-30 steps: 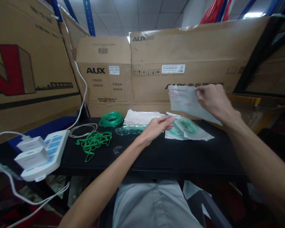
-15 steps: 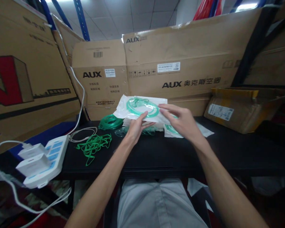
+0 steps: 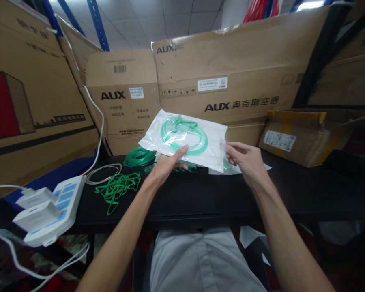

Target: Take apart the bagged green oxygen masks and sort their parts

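Behind the black counter (image 3: pixel 200 198): tall cardboard boxes (image 3: pixel 246 69) printed "AUX", with blue metal posts (image 3: pixel 97 24) and a panelled ceiling (image 3: pixel 152 18) above. Held above the middle of the counter, with the right end lower: a white pouch (image 3: pixel 217 134) with coiled green tubing (image 3: pixel 205 142) visible through its clear face. Left hand (image 3: pixel 166 166) gripping the near edge, thumb on the clear face, fingers beneath. Right hand (image 3: pixel 247 160) pinching the right edge between thumb and fingers. Below and beyond the held pouch, partly hidden: a second pouch (image 3: pixel 214 172) and clear plastic pieces (image 3: pixel 185 167). To the left on the counter: a coil of green hose (image 3: pixel 139 156) at the far side, tangled green straps (image 3: pixel 117 187) nearer, and a pale cord (image 3: pixel 119 165) looped beside them. At the near left: a white power strip (image 3: pixel 73 192) with white adapters (image 3: pixel 38 215) plugged in. At the far right: a small carton (image 3: pixel 304 150) with a white label.
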Demonstrator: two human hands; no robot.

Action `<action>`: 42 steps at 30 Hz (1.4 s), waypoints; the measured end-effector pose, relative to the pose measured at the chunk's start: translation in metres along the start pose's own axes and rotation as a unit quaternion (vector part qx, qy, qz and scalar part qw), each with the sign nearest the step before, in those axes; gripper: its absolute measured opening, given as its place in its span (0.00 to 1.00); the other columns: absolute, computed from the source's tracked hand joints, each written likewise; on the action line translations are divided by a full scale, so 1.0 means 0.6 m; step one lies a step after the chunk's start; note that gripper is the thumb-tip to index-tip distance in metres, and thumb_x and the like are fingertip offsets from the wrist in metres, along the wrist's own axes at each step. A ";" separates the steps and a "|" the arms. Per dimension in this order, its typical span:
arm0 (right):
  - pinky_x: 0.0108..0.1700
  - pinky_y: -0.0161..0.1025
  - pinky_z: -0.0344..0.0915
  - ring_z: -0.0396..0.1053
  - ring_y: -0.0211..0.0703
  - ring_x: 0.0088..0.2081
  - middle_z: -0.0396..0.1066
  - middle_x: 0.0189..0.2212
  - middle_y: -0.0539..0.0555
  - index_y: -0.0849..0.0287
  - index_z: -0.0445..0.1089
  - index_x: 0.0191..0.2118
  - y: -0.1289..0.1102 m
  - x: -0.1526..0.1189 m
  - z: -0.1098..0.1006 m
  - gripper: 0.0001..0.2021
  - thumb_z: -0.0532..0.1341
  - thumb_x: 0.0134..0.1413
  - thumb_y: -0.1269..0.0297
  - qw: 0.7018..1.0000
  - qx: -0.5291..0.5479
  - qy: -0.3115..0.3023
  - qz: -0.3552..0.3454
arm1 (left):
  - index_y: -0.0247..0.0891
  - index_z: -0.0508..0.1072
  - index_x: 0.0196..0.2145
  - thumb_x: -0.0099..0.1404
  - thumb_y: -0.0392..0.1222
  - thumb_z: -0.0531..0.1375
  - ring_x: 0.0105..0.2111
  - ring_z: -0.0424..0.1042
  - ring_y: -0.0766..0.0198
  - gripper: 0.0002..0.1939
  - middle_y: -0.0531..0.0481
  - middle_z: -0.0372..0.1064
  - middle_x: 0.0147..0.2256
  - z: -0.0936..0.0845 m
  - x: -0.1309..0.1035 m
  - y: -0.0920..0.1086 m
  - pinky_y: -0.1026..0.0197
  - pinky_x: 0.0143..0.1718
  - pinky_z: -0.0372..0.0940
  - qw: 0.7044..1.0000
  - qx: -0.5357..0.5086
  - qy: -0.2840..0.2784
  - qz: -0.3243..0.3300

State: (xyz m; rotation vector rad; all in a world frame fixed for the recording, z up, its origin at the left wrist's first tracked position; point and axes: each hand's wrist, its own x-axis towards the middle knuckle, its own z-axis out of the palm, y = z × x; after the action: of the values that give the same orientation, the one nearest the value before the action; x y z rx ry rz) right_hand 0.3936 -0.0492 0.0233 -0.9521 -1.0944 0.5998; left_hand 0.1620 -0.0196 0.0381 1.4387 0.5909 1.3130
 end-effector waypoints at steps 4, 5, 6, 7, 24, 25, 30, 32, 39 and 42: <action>0.17 0.31 0.46 0.54 0.28 0.16 0.69 0.18 0.49 0.66 0.80 0.33 -0.003 -0.011 -0.005 0.15 0.72 0.44 0.57 0.999 -0.027 -0.009 0.018 | 0.35 0.76 0.45 0.57 0.48 0.71 0.37 0.73 0.60 0.21 0.44 0.74 0.46 -0.011 0.005 0.008 0.68 0.23 0.69 0.998 0.057 -0.013 0.009; 0.17 0.31 0.46 0.53 0.28 0.15 0.70 0.19 0.49 0.66 0.80 0.32 -0.005 -0.014 -0.006 0.15 0.72 0.44 0.57 0.999 -0.035 -0.007 0.019 | 0.35 0.77 0.45 0.56 0.49 0.71 0.37 0.74 0.60 0.22 0.43 0.74 0.45 -0.014 0.008 0.011 0.68 0.23 0.69 0.997 0.069 -0.014 0.015; 0.17 0.31 0.46 0.53 0.27 0.15 0.71 0.19 0.50 0.66 0.80 0.32 -0.007 -0.017 -0.007 0.14 0.72 0.44 0.57 0.999 -0.039 -0.007 0.020 | 0.35 0.77 0.45 0.56 0.49 0.71 0.36 0.74 0.60 0.22 0.43 0.75 0.45 -0.017 0.011 0.014 0.67 0.23 0.68 0.997 0.077 -0.014 0.022; 0.17 0.30 0.46 0.53 0.27 0.15 0.71 0.20 0.50 0.65 0.80 0.31 -0.008 -0.020 -0.007 0.14 0.72 0.44 0.58 0.999 -0.034 -0.012 0.022 | 0.35 0.77 0.44 0.55 0.49 0.72 0.35 0.74 0.60 0.22 0.43 0.75 0.44 -0.019 0.014 0.019 0.67 0.22 0.68 0.996 0.080 -0.013 0.030; 0.15 0.26 0.40 0.38 0.25 0.13 0.55 0.17 0.37 0.54 0.70 0.43 0.012 -0.054 0.046 0.15 0.70 0.51 0.57 0.915 0.291 -0.203 0.192 | 0.31 0.79 0.33 0.52 0.61 0.70 0.25 0.71 0.67 0.27 0.45 0.75 0.30 -0.018 0.067 0.078 0.67 0.24 0.69 0.982 0.136 -0.084 0.096; 0.15 0.26 0.39 0.37 0.25 0.13 0.55 0.18 0.38 0.53 0.69 0.41 0.013 -0.054 0.049 0.13 0.69 0.51 0.57 0.914 0.299 -0.203 0.186 | 0.32 0.79 0.34 0.52 0.62 0.70 0.26 0.71 0.66 0.27 0.45 0.75 0.30 -0.019 0.066 0.075 0.68 0.24 0.69 0.982 0.143 -0.085 0.090; 0.16 0.29 0.36 0.35 0.29 0.15 0.49 0.19 0.39 0.55 0.67 0.35 0.010 -0.048 0.056 0.09 0.66 0.55 0.57 0.911 0.316 -0.213 0.161 | 0.33 0.79 0.30 0.47 0.61 0.73 0.25 0.70 0.67 0.26 0.44 0.75 0.30 -0.027 0.060 0.061 0.68 0.22 0.68 0.987 0.134 -0.083 0.033; 0.16 0.28 0.35 0.36 0.29 0.15 0.47 0.17 0.38 0.55 0.67 0.35 0.009 -0.046 0.056 0.11 0.68 0.53 0.57 0.910 0.314 -0.213 0.167 | 0.33 0.79 0.30 0.48 0.60 0.72 0.26 0.70 0.66 0.25 0.45 0.75 0.31 -0.029 0.058 0.055 0.67 0.23 0.69 0.992 0.106 -0.072 0.013; 0.15 0.26 0.42 0.45 0.27 0.13 0.56 0.13 0.40 0.58 0.65 0.31 0.016 -0.047 0.036 0.15 0.69 0.51 0.54 0.937 0.233 -0.181 0.187 | 0.33 0.77 0.30 0.60 0.59 0.66 0.28 0.71 0.67 0.22 0.44 0.75 0.33 -0.047 0.067 0.023 0.68 0.27 0.69 0.998 0.046 0.050 -0.013; 0.15 0.26 0.43 0.47 0.27 0.12 0.57 0.11 0.41 0.59 0.67 0.31 0.004 -0.050 0.004 0.15 0.69 0.52 0.54 0.945 0.200 -0.184 0.179 | 0.33 0.76 0.33 0.64 0.52 0.65 0.27 0.70 0.70 0.16 0.46 0.74 0.33 -0.062 0.077 0.017 0.70 0.27 0.69 0.992 0.009 0.129 0.004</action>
State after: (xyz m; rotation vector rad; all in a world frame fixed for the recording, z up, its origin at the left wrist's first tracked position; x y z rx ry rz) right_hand 0.3803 -0.0712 0.0073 -0.6960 -1.0710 1.2898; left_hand 0.1380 0.0308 0.0601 1.2956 0.7682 1.5153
